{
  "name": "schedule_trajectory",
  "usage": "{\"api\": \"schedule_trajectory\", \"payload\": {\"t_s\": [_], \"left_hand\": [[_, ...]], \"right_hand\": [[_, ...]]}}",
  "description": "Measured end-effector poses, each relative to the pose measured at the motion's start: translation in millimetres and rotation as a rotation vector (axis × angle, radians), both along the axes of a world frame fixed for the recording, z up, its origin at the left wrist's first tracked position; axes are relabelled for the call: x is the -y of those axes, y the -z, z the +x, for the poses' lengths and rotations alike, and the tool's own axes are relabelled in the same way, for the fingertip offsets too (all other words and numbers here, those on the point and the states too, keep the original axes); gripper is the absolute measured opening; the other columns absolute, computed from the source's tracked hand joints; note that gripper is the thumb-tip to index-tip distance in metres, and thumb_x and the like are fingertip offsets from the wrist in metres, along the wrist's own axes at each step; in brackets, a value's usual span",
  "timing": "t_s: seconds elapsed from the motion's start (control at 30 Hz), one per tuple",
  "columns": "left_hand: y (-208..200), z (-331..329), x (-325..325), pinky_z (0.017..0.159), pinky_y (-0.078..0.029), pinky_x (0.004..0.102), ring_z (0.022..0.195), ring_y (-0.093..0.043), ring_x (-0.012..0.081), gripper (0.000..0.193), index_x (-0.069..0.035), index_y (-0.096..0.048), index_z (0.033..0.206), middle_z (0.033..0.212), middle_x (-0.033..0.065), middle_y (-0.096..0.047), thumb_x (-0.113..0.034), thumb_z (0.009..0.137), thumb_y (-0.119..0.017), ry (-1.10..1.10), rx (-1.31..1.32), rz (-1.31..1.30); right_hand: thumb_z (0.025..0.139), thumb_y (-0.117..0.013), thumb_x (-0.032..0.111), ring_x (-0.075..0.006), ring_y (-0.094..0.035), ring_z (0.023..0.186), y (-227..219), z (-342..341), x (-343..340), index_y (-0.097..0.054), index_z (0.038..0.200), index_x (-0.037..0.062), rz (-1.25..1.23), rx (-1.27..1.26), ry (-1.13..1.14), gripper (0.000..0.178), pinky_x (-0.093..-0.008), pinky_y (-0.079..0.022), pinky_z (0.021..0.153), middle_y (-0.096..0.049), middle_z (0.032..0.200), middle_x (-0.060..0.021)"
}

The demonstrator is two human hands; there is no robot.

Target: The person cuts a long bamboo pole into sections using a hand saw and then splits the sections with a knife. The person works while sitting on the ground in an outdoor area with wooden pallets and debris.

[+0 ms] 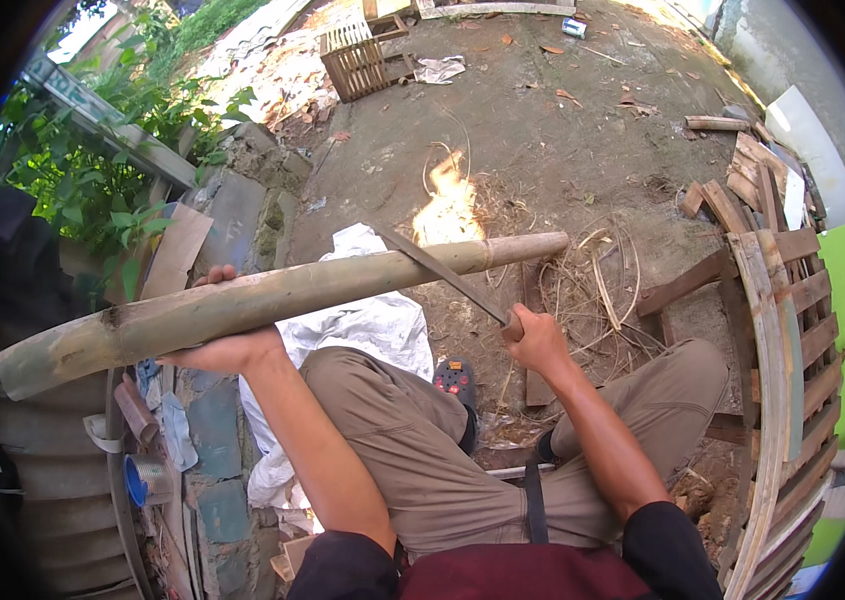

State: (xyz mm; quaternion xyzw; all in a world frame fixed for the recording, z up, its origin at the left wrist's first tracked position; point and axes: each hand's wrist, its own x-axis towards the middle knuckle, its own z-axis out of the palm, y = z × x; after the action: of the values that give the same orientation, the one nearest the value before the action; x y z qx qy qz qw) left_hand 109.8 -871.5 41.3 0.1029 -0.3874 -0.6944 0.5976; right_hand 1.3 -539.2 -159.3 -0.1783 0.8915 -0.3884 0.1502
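Presently, the left hand (238,352) is cupped around the bamboo pole (283,297), held slantwise before the person, narrow end toward the fire (450,205). The right hand (540,342), apart from the left, is closed on the handle of a long knife (463,286); its blade crosses the pole, contact unconfirmed from my position. Caution: one-handed support may let the pole roll, deflecting the edge toward a leg (383,420). Stray sparks could ignite the white sheet (368,325).

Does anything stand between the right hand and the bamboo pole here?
Only the long blade gripped by the right hand, which crosses the bamboo pole in this view. Nothing else visible stands between them: the fire shows beyond the pole, and the left hand holds it nearer the wider end.
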Motion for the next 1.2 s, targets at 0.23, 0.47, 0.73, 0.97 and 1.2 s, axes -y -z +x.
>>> {"api": "schedule_trajectory", "payload": {"t_s": [0.23, 0.47, 0.73, 0.97, 1.2], "left_hand": [[-4.0, 1.3, -9.8, 0.081, -0.055, 0.0477, 0.085, -0.067, 0.0321, 0.093, -0.016, -0.057, 0.113, 0.093, 0.0121, -0.064, -0.093, 0.082, -0.015, -0.116, 0.026, 0.139], [-5.2, -4.6, -10.8, 0.08, -0.055, 0.0467, 0.083, -0.066, 0.0288, 0.092, -0.017, -0.058, 0.108, 0.09, 0.0046, -0.063, -0.094, 0.081, -0.015, -0.095, 0.016, 0.128], [2.8, -0.6, -6.6, 0.081, -0.055, 0.0455, 0.081, -0.066, 0.0266, 0.09, -0.017, -0.059, 0.105, 0.085, 0.0031, -0.063, -0.094, 0.082, -0.017, -0.056, 0.011, 0.074], [15.5, 14.1, 10.6, 0.082, -0.054, 0.0435, 0.08, -0.067, 0.0275, 0.093, -0.012, -0.064, 0.098, 0.082, 0.008, -0.066, -0.095, 0.08, -0.026, 0.179, -0.094, 0.004], [30.2, 34.7, 42.0, 0.088, -0.049, 0.0452, 0.087, -0.064, 0.0288, 0.102, -0.008, -0.063, 0.095, 0.09, 0.01, -0.065, -0.098, 0.075, -0.021, 0.327, -0.117, -0.021]], "right_hand": [[0.077, -0.07, 0.015, -0.0478, -0.065, 0.093, -1.4, -9.4, -3.4, -0.069, 0.097, 0.0044, 0.123, 0.03, 0.059, 0.023, -0.0516, -0.053, 0.081, -0.07, 0.091, -0.0266], [0.078, -0.071, 0.019, -0.0474, -0.066, 0.089, 19.7, -11.4, 0.3, -0.069, 0.097, 0.0047, -0.068, 0.046, 0.164, 0.024, -0.0511, -0.054, 0.079, -0.069, 0.088, -0.0276], [0.082, -0.07, 0.024, -0.0479, -0.066, 0.089, 32.8, -24.9, -13.5, -0.067, 0.096, 0.0028, 0.064, 0.057, 0.266, 0.025, -0.0516, -0.054, 0.078, -0.069, 0.087, -0.0275], [0.086, -0.072, 0.032, -0.0489, -0.066, 0.084, 19.7, -18.5, -18.0, -0.065, 0.091, 0.0016, -0.014, -0.042, -0.002, 0.031, -0.0514, -0.054, 0.075, -0.068, 0.082, -0.0278], [0.082, -0.073, 0.029, -0.0473, -0.067, 0.084, -10.3, -4.5, -0.5, -0.065, 0.095, 0.0053, 0.074, 0.024, 0.019, 0.028, -0.0532, -0.054, 0.077, -0.069, 0.082, -0.0258]]}}
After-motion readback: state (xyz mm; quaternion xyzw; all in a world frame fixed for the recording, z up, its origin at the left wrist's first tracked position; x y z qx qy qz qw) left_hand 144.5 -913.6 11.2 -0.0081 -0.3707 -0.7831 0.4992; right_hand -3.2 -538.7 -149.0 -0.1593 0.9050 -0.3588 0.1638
